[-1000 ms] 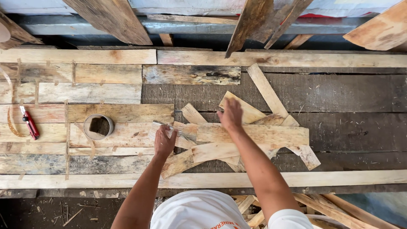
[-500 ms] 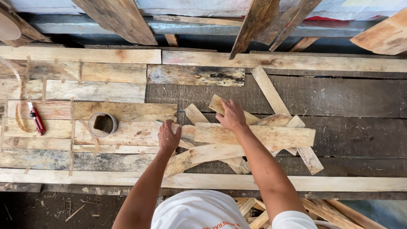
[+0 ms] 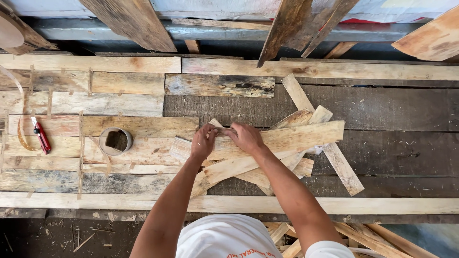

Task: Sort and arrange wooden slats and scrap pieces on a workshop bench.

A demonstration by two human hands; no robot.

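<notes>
A: Start well left of the hands. What lies there?

B: A red-handled utility knife (image 3: 40, 135) on the pale boards of the rough plank workbench (image 3: 95, 98), inside a curl of thin strapping. Nearer the hands stands a short grey ring with a dark hollow (image 3: 115, 141), apart from both.

A: And the hands themselves?

B: The left hand (image 3: 203, 142) is curled, fingertips pinching the near end of a small, thin, brownish piece (image 3: 224, 130). The right hand (image 3: 246, 137) is closed over its other end, so the two meet just above the pile. Whether that piece is a sliver of wood or a tool, I cannot tell.

A: What is under them?

B: A long pale wooden slat (image 3: 296, 135) on top of a loose criss-cross heap of similar slats (image 3: 239, 167). It runs from under the left hand out to the right, well past the right wrist.

A: How far along does the work look?

B: Early, I judge. The heap is unsorted, nothing looks joined or stacked, and the knife lies untouched.

A: Further right?

B: Bare dark planks, with more offcuts (image 3: 382, 236) below the bench edge.
</notes>
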